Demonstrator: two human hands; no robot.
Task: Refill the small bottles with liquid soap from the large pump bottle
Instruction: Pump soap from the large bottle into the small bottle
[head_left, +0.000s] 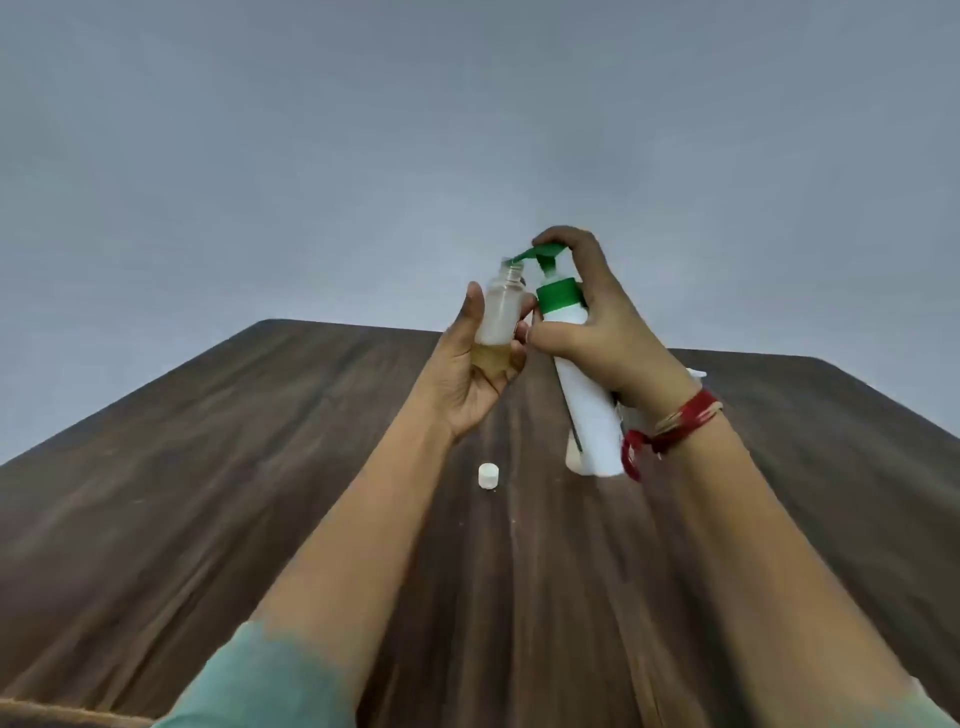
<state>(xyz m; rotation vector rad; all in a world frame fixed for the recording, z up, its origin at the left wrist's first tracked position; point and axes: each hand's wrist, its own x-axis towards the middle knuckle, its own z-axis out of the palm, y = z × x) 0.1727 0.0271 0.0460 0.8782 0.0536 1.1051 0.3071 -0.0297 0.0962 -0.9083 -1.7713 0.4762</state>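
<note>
- Two hands are up over the table (260, 467), both busy. The left hand (467, 374) is curled round the small bottle (500, 312), thumb on one side and fingers on the other, holding it upright and uncapped.
- The right hand (602, 332) wraps the neck of the large pump bottle (587, 410), with a fingertip laid on top of the green pump head (540, 253). The bottle is tilted, and I cannot tell whether its base rests on the wood.
- The spout sits right at the small bottle's open mouth. A shallow layer of yellowish soap lies in its bottom, so I judge the filling step is in hand and far from done.
- Next, I reckon, come firm strokes on the pump with spout and mouth held in line. Any drift would send soap down the outside.
- A white cap (488, 475) lies on the table below the hands, ready for closing.
- I can read no brand, label or writing: the pump bottle's body shows plain white from here.
</note>
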